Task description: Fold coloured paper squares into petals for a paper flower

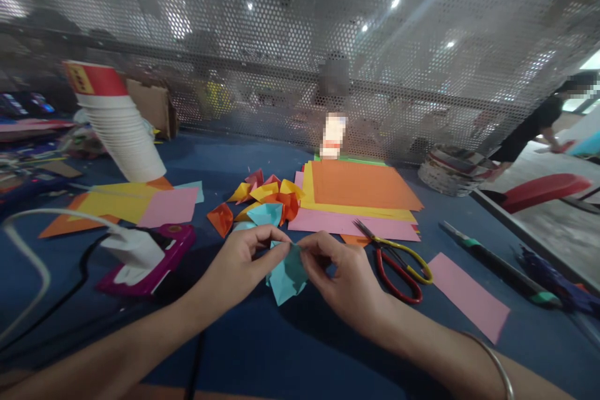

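Note:
Between my two hands is a light blue folded paper piece (287,275), held up by its top edge just over the table. My left hand (253,256) pinches that edge from the left with thumb and forefinger. From the right, my right hand (335,265) grips the same edge, its fingers bent close together. Just behind lies a heap of folded paper pieces (267,192) in orange, yellow and red, with a light blue one (265,215) at its front. Scissors (398,262) with red and yellow handles rest to the right of my right hand.
A stack of coloured paper sheets (365,184) lies behind my hands. Farther right are a pink strip (471,294) and a black-and-green pen-like tool (501,265). On the left stand a purple power strip (180,247) with a white plug, loose sheets (117,200) and stacked paper cups (124,131).

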A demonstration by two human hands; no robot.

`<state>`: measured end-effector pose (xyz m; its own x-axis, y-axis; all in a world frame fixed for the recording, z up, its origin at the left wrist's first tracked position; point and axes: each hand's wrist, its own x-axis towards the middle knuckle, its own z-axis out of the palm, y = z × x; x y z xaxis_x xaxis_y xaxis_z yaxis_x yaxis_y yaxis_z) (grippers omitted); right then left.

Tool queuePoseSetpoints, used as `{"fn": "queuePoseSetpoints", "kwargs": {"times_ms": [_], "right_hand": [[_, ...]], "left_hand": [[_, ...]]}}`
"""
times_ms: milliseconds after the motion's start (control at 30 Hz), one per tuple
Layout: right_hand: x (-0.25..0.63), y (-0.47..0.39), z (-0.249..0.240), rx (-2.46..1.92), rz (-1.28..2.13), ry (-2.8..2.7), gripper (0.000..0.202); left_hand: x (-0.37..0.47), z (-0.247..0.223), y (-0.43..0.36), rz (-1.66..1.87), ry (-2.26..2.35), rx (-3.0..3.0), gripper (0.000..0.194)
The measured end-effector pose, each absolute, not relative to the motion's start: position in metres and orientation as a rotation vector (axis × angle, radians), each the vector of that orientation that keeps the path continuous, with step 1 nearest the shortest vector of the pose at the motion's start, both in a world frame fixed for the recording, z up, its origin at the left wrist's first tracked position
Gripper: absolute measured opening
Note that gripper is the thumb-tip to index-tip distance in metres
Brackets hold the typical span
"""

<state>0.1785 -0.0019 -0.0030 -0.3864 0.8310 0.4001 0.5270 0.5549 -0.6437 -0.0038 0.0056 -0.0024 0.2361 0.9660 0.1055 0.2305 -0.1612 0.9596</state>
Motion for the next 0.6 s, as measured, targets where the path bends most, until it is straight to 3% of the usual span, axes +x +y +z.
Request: {"fn": "queuePoseSetpoints", "kwargs": {"times_ms": [167,600], "right_hand": [[0.1818,0.0001,-0.0039,-0.932,0.366,-2.188,0.02],[0.1835,0.0027,0.0014,-0.965,0.466,-2.225,0.018]], "left_hand": [[-0.0058,-0.0075,0.0084,0.969,1.126,1.481,0.022],[-0.0059,-0.0105,0.0108,0.933,1.087,1.399,0.025]]}}
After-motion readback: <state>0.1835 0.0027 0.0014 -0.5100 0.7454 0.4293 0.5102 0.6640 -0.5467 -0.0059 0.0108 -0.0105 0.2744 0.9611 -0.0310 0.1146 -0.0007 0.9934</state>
